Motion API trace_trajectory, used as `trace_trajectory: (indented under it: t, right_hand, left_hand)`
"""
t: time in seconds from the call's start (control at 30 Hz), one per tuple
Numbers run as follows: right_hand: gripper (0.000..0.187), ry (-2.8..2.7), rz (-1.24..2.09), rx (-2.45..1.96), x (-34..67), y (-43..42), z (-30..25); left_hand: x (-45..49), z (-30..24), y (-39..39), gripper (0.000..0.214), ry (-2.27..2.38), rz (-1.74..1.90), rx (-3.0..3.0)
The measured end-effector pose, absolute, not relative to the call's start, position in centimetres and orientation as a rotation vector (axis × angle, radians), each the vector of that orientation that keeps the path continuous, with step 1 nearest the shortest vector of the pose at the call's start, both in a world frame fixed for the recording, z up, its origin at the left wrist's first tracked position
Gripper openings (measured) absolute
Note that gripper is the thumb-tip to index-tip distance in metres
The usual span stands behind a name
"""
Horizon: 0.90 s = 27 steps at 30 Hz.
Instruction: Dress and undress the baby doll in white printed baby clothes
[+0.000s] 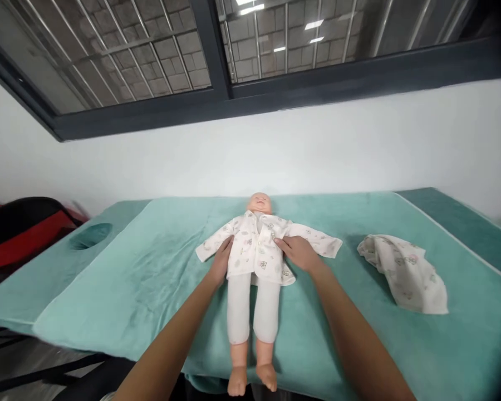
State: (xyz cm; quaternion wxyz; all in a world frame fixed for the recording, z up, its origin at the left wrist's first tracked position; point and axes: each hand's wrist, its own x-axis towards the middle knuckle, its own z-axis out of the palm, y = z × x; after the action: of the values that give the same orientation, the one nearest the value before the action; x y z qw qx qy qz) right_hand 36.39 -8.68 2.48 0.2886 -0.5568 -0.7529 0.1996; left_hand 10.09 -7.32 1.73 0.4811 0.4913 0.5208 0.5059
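Forearms first: left forearm (171, 328) and right forearm (350, 317) are seen nearest the camera, both bare, angled in from the bottom edge.

— Copy. Far left?

— Red-and-black item (33, 239) beside the table (150, 301), cut off by the frame. Table is covered in green cloth; a round recess (91, 236) is seen near its left end.

— Left hand?

— Left hand (222, 259) is set along the doll's flank, under the spread sleeve. Fingers partly bent, jacket side touched. Whether fabric is gripped can't be told.

— Doll (239, 309) where?

— Laid on its back mid-table, head toward the white wall (250, 156), feet at the near edge. Patterned jacket (244, 245) is worn, sleeves spread to both sides.

— Right hand?

— Right hand (300, 253) is placed on the jacket front, thumb and fingers partly curled, fingertips against the cloth. A firm pinch can't be confirmed.

— Far right?

— Second patterned garment (413, 273), crumpled on the green cloth, well apart from the right hand.
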Motion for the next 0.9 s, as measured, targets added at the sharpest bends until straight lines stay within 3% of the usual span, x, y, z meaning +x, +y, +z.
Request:
trace_trajectory:
  t: [0.17,0.37,0.57,0.67,0.77,0.9]
  right_hand:
    - [0.05,-1.829,0.328,-1.66,36.1,-8.3,2.0]
    - [0.043,-1.515,0.338,-1.556,36.3,-9.7,0.4]
    - [0.033,-1.775,-0.359,-1.904,42.1,-16.3,-1.2]
    - [0.041,-1.687,-0.655,-2.183,47.2,-20.9,-0.6]
    - [0.053,-1.447,-0.488,-2.484,52.0,-24.4,1.2]
    - [0.042,-1.257,0.178,-2.501,54.7,-25.8,4.8]
  left_hand:
    - [10.9,0.0,-5.0,0.044,1.112,1.276,1.171]
    - [10.5,-0.9,-4.9,0.044,1.23,1.35,1.152]
    - [10.3,-0.8,-5.5,0.041,0.99,1.422,0.741]
    - [9.9,-1.0,-5.5,0.038,0.867,1.423,0.634]
    - [9.3,-0.8,-5.8,0.035,0.794,1.42,0.646]
    - [9.1,-0.6,-7.3,0.03,0.755,1.408,0.712]
